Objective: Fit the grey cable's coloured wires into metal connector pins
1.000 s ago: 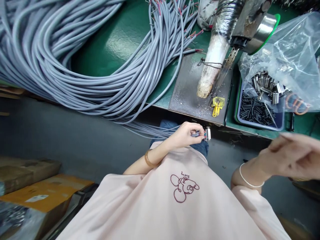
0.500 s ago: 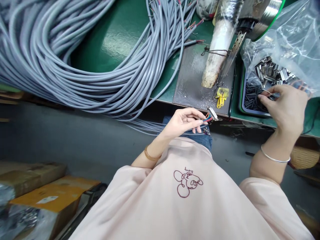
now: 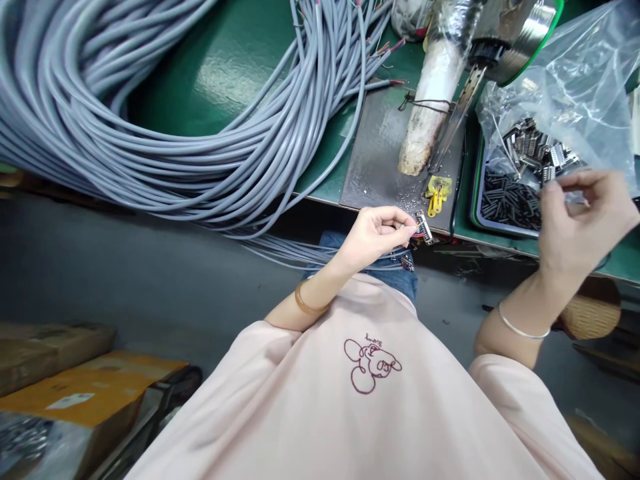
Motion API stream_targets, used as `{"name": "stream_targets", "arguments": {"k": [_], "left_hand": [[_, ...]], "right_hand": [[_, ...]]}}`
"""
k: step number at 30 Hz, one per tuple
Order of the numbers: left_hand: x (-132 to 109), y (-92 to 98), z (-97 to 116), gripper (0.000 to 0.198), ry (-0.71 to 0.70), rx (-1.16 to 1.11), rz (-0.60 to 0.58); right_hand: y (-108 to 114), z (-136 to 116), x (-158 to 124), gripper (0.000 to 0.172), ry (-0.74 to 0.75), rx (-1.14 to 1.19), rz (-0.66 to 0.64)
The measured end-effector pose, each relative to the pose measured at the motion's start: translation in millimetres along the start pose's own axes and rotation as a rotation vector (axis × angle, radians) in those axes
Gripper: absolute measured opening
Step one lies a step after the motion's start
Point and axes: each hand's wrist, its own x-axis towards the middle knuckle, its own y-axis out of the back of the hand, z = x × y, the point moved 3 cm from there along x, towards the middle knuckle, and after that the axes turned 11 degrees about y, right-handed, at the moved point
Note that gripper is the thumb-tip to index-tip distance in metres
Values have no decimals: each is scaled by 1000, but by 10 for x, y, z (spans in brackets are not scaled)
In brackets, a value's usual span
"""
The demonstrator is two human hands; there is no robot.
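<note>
Though metal, conn. [image 3: 425, 229] w/ thin wires [image 3: 419, 234]

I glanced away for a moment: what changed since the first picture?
The left hand raised a wired connector toward the gray mat. The right hand moved forward to the tray; whether it holds anything is unclear. The gray cables and yellow tool stayed put.

Pale glare on the green tabletop [image 3: 225, 77]
</note>
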Motion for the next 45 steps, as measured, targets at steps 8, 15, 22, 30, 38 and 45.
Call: {"name": "stream_targets", "arguments": {"k": [8,15,22,30,38,45], "left_hand": [[-18,-61,20,19,-17,104,65],[-49,-62,26,13,-32,162,55],[-47,-78,26,12,-25,177,36],[-50,-86,-35,24,19,79,-92],[-58,-81,-77,43,40,-65,-170],[-55,-57,-61,32,6,-117,-156]], "right_hand": [[-208,-1039,-463,17,-76,593,-322],[-342,-1049,-470,17,-23,609,-402],[-315,-1068,-447,19,52,600,-450],[-295,-1078,-424,17,171,524,-541],[-314,-1035,-417,14,81,689,-498],[-396,-918,-519,27,-199,659,-533]]}}
